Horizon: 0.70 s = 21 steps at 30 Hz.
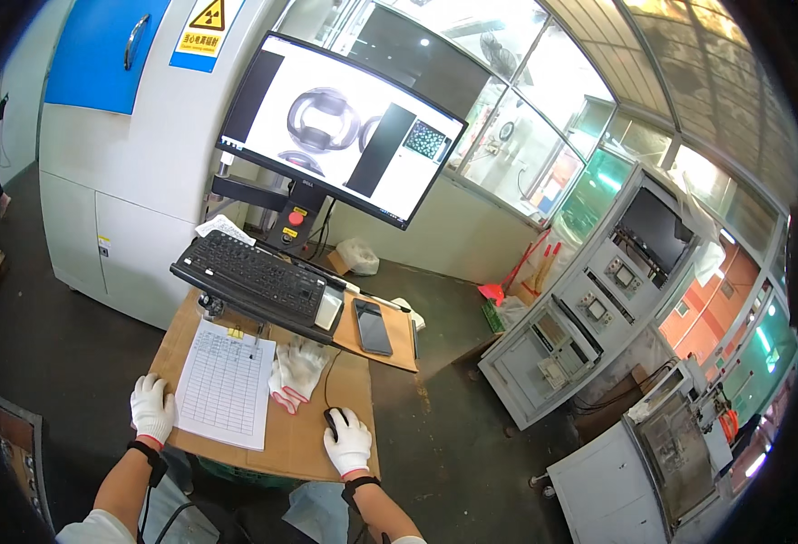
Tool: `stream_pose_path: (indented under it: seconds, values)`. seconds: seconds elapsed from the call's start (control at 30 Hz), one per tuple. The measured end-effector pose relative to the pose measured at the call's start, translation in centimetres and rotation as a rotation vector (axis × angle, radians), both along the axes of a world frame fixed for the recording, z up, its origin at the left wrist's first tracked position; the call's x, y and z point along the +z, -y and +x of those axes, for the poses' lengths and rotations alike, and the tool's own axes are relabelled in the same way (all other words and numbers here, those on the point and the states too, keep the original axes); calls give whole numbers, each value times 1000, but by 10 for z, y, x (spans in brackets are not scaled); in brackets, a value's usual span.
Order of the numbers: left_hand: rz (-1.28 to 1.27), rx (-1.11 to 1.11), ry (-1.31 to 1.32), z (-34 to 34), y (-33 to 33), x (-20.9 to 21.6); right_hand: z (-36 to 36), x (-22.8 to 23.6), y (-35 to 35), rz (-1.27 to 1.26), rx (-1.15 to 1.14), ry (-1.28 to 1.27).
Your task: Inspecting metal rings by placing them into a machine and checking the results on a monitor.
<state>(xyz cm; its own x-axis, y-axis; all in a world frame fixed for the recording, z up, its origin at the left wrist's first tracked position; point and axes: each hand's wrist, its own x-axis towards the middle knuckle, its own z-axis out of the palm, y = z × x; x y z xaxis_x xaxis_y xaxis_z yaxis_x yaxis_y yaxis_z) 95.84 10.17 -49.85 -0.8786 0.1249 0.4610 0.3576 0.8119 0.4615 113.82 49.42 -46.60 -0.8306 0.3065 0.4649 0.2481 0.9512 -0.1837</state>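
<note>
Mouse [331, 419], small and dark, on the brown cardboard top of the desk [313, 453], toward its right front corner. The right hand [348, 444], in a white knit glove, lies over it, fingers closed down on the shell, the glove hiding most of it.

Handling, my guess: light, stiff-shelled, sliding easily across board this flat. Smooth plastic under knit fabric could slip a little; a loose palm on the back with thumb and outer fingers at the flanks ought to suit it. Not very fragile, though a fall off the nearby edge would do it no good. The thin cable [327, 381] looks soft, and might drag where it passes just beside the spare gloves [300, 367].

Looks: what shows is a rounded dark front end, poking out past the fingers; buttons can't be made out from here.

Left hand [152, 412], gloved likewise, at the desk's left edge, just beside the printed sheets [222, 390]. Fingers point away from the body; whether they grip the edge or merely rest, I can't tell.

Above the desk: black keyboard [254, 276] on a raised tray, and a tilted monitor [340, 127] showing grey ring shapes.
</note>
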Motion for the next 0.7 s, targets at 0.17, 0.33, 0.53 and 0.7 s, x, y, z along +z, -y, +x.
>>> stream_pose_path:
  seconds: [0.17, 0.33, 0.53, 0.7]
  values:
    - [-9, 0, -31, 0, 0, 0, -1, -1, 1, 14, -14, 4]
    - [-6, 4, -17, -1, 0, -2, -2, -1, 0, 10, 4, -15]
    - [-10, 1, -6, 0, 0, 0, 0, 3, 2, 8, -8, 8]
    - [-22, 7, -14, 1, 0, 0, 0, 4, 3, 7, -21, 23]
